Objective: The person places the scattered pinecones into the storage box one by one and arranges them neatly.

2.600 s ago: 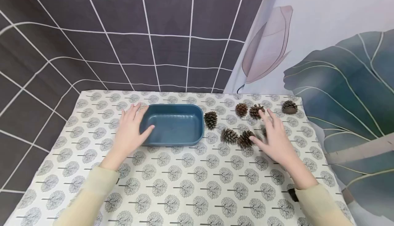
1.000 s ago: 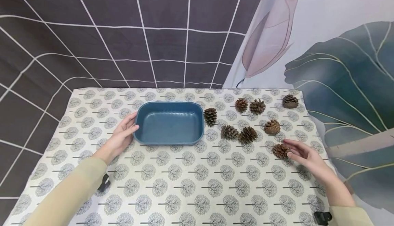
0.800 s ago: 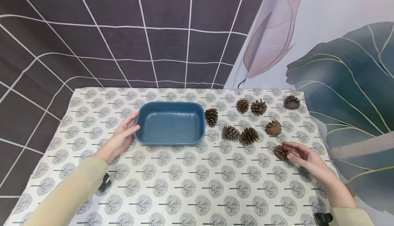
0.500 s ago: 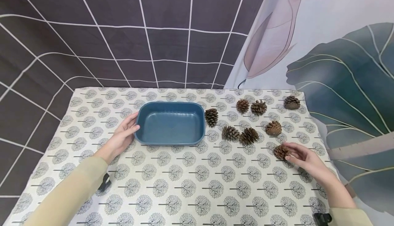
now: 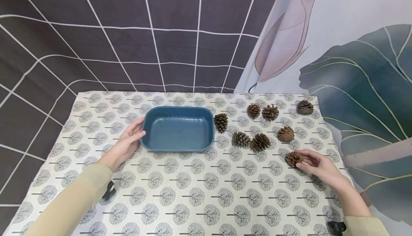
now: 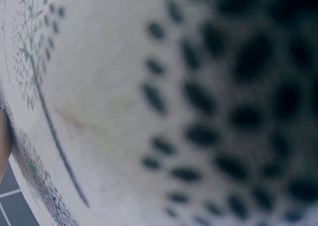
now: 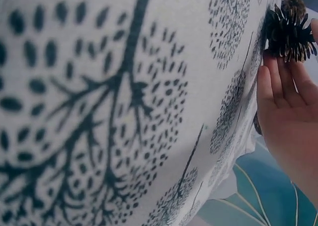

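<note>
My right hand (image 5: 322, 170) holds a brown pine cone (image 5: 292, 159) between thumb and fingers at the table's right side; the cone appears to rest on the cloth. In the right wrist view, the fingers lie behind this pine cone (image 7: 288, 35), and the thumb is mostly cut off at the edge. My left hand (image 5: 127, 143) rests against the left outer side of a blue rectangular box (image 5: 177, 146), its thumb at the rim and its fingers extended along the wall. Nothing lies inside the box. The left wrist view shows mainly blurred tablecloth.
Several other pine cones lie right of the box: one (image 5: 220, 122) beside its wall, a touching pair (image 5: 260, 142), two (image 5: 270, 112) at the back, one (image 5: 285, 134) behind the right hand and one (image 5: 304, 107) at the far right. A tree-print cloth (image 5: 193, 193) covers the table.
My left hand has gone from over the box's rim to its outer side. My right hand has moved from the cone group toward the front right and closed in on one pine cone.
</note>
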